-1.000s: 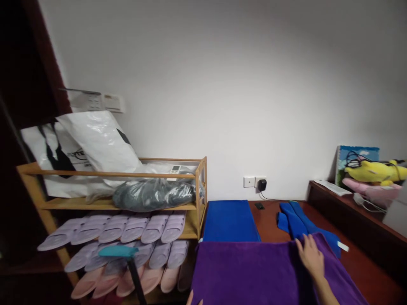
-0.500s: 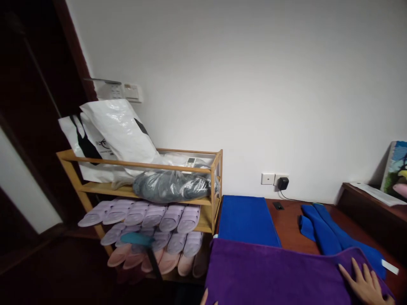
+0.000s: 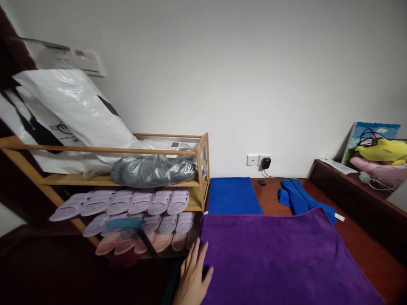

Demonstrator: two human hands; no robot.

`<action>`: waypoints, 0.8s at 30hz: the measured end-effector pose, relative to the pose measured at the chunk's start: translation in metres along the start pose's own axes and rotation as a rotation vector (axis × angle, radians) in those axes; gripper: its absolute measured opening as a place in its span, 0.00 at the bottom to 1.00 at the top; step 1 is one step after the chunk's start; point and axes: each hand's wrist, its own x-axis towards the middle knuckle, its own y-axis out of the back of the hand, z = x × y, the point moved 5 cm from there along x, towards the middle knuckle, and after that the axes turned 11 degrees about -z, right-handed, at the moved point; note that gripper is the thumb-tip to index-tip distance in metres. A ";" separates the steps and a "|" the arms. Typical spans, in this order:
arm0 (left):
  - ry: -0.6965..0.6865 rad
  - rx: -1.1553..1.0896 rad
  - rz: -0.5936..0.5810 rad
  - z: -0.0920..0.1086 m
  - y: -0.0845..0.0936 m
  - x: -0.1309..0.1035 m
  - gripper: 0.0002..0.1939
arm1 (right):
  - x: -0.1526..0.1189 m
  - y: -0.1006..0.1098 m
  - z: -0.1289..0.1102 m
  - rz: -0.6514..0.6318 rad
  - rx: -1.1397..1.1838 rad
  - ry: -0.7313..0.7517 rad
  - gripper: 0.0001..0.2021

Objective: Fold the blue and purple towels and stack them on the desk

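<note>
A purple towel [image 3: 267, 254] is spread over the reddish-brown wooden table [image 3: 365, 237], its far edge slightly wavy and raised at the right. My left hand [image 3: 193, 275] is at the towel's left edge, palm down, fingers stretched and apart, thumb against the cloth. My right hand is out of view. Just beyond the purple towel lies a flat, folded blue towel [image 3: 234, 195], partly covered by it. To the right, more blue cloth [image 3: 297, 197] lies in long folds, with a white tag [image 3: 339, 217] at its end.
Left of the table stands a wooden rack [image 3: 203, 173] with rows of slippers [image 3: 159, 201], white bags [image 3: 73, 110] and a plastic-wrapped dark bundle [image 3: 152, 169]. A black plug [image 3: 266, 162] sits in the wall socket. On a raised ledge at right rests a yellow plush toy [image 3: 386, 150].
The view has swung right and down. My right hand, earlier spread on the towel's right side, has left the view. My left hand shows more fully at the left edge.
</note>
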 end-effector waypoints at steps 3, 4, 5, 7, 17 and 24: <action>-0.078 -0.072 -0.009 0.045 0.011 0.065 0.19 | 0.054 0.066 0.007 0.126 0.062 -0.056 0.18; -0.096 -0.072 -0.056 0.064 0.007 0.088 0.16 | 0.075 0.091 0.011 0.176 0.114 -0.088 0.19; -0.121 -0.069 -0.085 0.083 0.000 0.110 0.14 | 0.095 0.116 0.014 0.223 0.158 -0.115 0.19; -0.164 -0.058 -0.141 0.119 -0.021 0.146 0.10 | 0.126 0.153 0.020 0.270 0.226 -0.153 0.19; -0.108 0.055 -0.361 0.170 -0.128 0.214 0.16 | 0.149 0.164 0.062 0.120 0.412 -0.223 0.15; -0.119 -0.018 -0.498 0.164 -0.137 0.232 0.18 | 0.068 0.088 0.045 -0.080 0.514 0.073 0.11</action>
